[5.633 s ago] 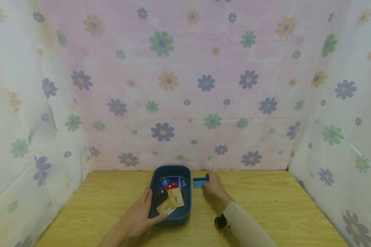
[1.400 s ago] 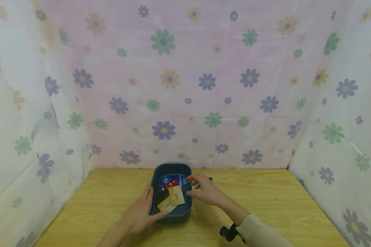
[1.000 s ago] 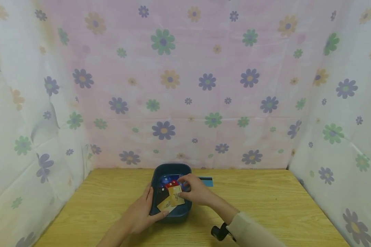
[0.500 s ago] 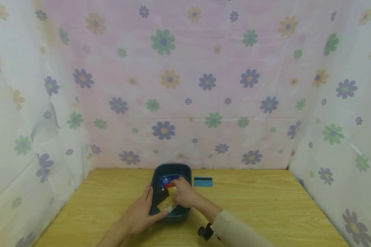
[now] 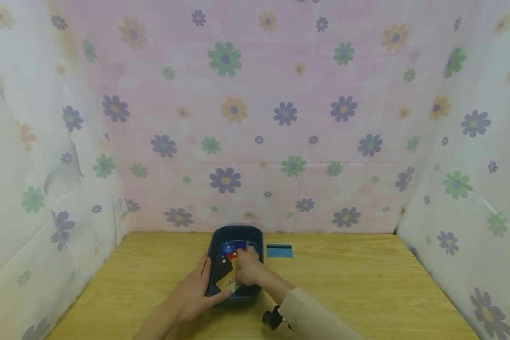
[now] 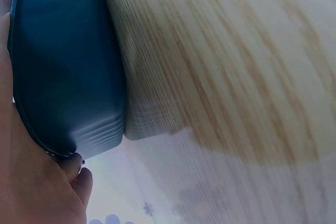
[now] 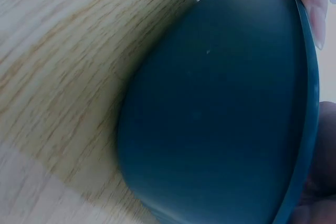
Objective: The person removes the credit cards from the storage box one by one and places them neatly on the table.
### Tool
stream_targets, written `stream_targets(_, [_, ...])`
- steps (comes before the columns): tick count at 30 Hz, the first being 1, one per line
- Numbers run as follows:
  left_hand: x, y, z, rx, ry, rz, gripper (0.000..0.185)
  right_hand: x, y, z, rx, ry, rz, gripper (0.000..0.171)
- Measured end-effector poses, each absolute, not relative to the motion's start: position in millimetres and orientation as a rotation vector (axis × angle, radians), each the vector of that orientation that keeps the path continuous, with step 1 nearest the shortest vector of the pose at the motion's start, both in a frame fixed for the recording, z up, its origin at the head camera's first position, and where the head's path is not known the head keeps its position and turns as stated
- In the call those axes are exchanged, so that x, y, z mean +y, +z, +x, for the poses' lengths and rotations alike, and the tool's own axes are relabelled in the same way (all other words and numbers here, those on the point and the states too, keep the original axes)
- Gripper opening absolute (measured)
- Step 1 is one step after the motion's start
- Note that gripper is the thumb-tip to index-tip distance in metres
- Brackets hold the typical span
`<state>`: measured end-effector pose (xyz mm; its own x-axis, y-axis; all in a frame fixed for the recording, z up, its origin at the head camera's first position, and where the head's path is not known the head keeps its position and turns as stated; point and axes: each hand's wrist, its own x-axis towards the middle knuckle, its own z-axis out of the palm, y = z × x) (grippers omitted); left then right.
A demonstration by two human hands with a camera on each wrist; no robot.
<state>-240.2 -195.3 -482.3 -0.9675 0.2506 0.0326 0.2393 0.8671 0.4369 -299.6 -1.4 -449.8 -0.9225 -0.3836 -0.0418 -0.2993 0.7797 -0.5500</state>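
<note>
A dark blue plastic box (image 5: 235,301) holds several bank cards: a blue card (image 5: 228,248), a red card (image 5: 232,255), a black card (image 5: 223,269) and a gold card (image 5: 227,284). My left hand (image 5: 190,289) grips the box's left side, thumb over the near rim. In the left wrist view, its fingertips (image 6: 81,184) show beside the rim. Inside the box, my right hand (image 5: 250,269) is down among the cards at the right, over another gold card (image 5: 234,270). Its bent fingers largely hide what they touch.
On the wooden table (image 5: 344,283), a light blue card (image 5: 279,250) with a black stripe lies just right of the box. A black wrist camera (image 5: 273,318) hangs under the right forearm. Flower-patterned cloth (image 5: 255,94) surrounds the table's back and sides.
After leaving the light blue card on the table, my right hand has moved left over the rim and down onto the cards. My left hand keeps its hold on the box.
</note>
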Motion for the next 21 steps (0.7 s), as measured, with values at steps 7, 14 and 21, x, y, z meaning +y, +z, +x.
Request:
stream_targets(7, [-196, -484, -241, 3.006, 0.704, 0.391, 0.118, -4, -451, -298, 2.802, -0.847, -0.554, 0.060])
stream_targets(14, [-196, -483, -240, 3.015, 0.705, 0.395, 0.117, -12, -451, -303, 2.852, -0.678, -0.490, 0.058])
stream_targets(21, [-196, -483, -240, 2.996, 0.713, 0.392, 0.118, -11, -443, -316, 2.892, -0.345, -0.707, 0.045])
